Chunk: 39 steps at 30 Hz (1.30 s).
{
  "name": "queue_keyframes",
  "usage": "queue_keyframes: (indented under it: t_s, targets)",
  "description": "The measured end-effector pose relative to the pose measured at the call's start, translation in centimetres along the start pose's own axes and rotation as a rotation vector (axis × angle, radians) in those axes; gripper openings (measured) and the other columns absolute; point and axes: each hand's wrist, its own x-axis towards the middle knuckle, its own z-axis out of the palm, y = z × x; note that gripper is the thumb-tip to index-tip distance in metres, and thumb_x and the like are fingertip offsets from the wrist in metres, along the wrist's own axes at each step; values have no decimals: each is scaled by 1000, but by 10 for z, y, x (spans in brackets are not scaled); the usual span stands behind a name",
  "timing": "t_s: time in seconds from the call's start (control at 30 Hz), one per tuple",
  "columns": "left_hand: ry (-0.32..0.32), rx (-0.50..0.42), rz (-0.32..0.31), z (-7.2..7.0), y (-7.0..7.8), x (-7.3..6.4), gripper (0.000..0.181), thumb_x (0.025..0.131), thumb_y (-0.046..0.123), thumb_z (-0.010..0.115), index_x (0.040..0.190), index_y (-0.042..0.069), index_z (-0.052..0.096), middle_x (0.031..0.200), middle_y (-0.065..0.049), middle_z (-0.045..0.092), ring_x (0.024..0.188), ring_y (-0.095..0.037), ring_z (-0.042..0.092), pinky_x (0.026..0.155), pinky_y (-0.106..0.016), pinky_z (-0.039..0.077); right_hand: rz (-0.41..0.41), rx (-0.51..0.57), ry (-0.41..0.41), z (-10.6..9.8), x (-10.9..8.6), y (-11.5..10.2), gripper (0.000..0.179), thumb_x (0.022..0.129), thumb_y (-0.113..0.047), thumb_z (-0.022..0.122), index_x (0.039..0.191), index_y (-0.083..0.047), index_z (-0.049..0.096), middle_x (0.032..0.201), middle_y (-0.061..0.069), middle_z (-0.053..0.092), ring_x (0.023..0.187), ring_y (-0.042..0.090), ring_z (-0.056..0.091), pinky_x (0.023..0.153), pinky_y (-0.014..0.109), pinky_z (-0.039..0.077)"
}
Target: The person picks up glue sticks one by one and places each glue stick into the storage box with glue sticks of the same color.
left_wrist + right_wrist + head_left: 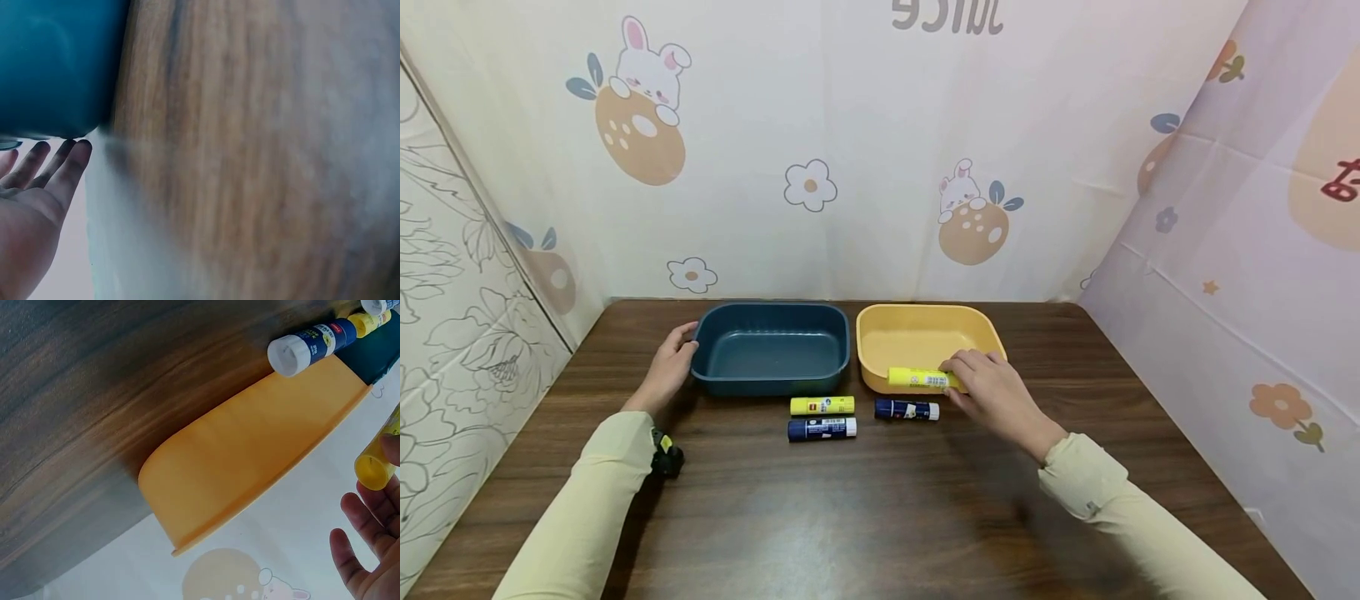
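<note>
My right hand (996, 396) pinches one end of a yellow glue stick (919, 378) over the front rim of the yellow bin (876, 321). In the right wrist view the yellow glue stick (373, 465) is between thumb and fingers, partly cut off by the frame edge. My left hand (670, 367) rests its fingers against the left side of the dark teal bin (767, 387); the left wrist view shows those fingers extended at its wall. On the table in front lie a yellow glue stick (822, 406), a navy glue stick (822, 429) and another navy glue stick (907, 410).
The two bins stand side by side at the back of the brown wooden table (820, 517). A printed curtain (880, 225) hangs behind the table and along its sides. A small black device (667, 458) sits at my left wrist.
</note>
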Motion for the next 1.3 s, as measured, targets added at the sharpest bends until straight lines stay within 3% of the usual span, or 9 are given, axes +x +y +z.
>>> queue_keyframes:
  t_s: [0.6, 1.3]
  targets:
    - [18, -10, 3, -1, 3, -2, 52, 103, 24, 29, 147, -3, 24, 143, -31, 32, 127, -42, 32, 102, -55, 30, 68, -37, 74, 4, 5, 27, 31, 75, -13, 79, 100, -3, 63, 95, 7, 61, 89, 24, 58, 65, 38, 39]
    - [4, -31, -4, -1, 5, -3, 51, 104, 19, 28, 148, -5, 21, 145, -31, 28, 131, -43, 29, 105, -57, 26, 88, -42, 61, 15, 14, 52, 32, 76, -15, 79, 102, -3, 65, 99, 8, 63, 91, 25, 58, 67, 40, 42]
